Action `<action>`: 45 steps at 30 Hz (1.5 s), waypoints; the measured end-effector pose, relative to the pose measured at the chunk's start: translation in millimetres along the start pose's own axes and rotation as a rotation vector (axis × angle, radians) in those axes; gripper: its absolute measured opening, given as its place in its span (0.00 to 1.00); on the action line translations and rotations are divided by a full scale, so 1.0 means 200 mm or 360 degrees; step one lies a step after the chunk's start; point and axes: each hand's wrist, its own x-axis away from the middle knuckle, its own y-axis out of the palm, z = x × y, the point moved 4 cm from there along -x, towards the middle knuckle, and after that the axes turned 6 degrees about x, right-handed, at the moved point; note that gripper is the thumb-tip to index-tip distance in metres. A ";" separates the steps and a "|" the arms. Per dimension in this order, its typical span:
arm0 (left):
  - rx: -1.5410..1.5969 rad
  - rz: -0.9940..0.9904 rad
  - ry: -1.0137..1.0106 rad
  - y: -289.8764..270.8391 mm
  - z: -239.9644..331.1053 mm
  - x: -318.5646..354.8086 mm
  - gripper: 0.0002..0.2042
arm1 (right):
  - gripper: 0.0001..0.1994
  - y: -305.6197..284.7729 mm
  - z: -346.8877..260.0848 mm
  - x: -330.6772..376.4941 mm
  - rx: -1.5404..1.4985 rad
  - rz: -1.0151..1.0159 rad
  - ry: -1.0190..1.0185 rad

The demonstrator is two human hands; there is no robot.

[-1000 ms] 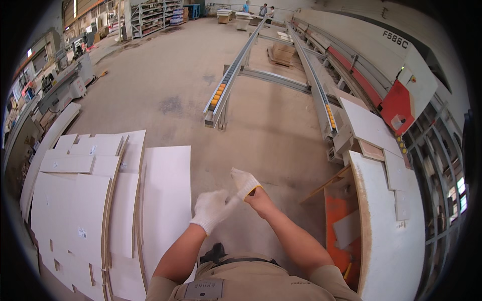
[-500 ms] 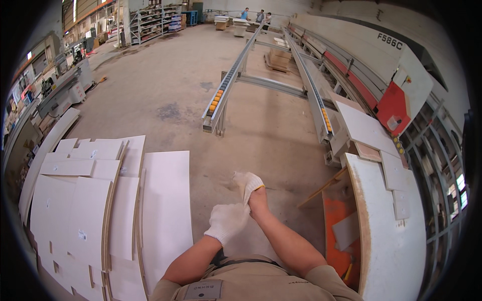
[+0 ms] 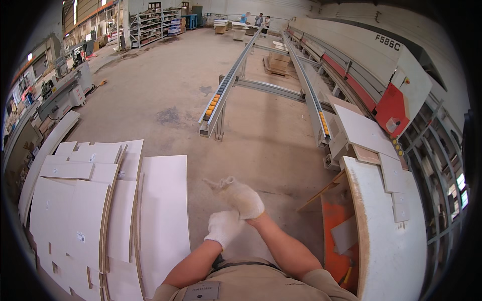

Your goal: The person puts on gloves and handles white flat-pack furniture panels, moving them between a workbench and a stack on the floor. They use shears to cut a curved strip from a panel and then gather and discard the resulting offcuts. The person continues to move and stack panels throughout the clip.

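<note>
Both of my hands wear white knit work gloves and meet in front of my chest, above the bare concrete floor. My left hand (image 3: 223,228) is closed at the wrist of my right hand, gripping the cuff of the right glove. My right hand (image 3: 241,195) sits just above it, its fingers loosely spread and pointing left, with nothing in them. Both bare forearms come up from the lower edge. The nearest thing is a long white panel (image 3: 163,210) lying to my left.
Stacks of cut white panels (image 3: 85,200) fill the left. Two roller conveyor rails (image 3: 221,98) run away ahead. A long machine with a red housing (image 3: 391,108) lines the right, with white boards (image 3: 386,231) and an orange cart (image 3: 334,220) beside me. People (image 3: 258,20) stand far back.
My hands have dropped closer to my body. The left hand slid from the right glove's fingers down to its cuff, and the right hand's fingers have turned to point left.
</note>
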 end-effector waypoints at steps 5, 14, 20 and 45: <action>-0.0010 -0.0113 0.0084 -0.07 0.12 -0.01 0.21 | 0.23 -0.18 -0.07 0.00 -0.2765 0.0141 0.0325; -0.0085 -0.0348 0.0542 0.06 0.52 0.11 0.20 | 0.22 -0.40 -0.06 0.21 -0.3015 0.0030 0.0170; -0.0098 -0.0590 0.0703 0.25 0.88 0.14 0.20 | 0.20 -0.75 0.01 0.47 -0.3299 0.0342 -0.0417; -0.0028 -0.1686 0.2646 1.12 2.57 0.24 0.11 | 0.31 -1.66 0.23 2.63 0.0070 0.1867 0.2141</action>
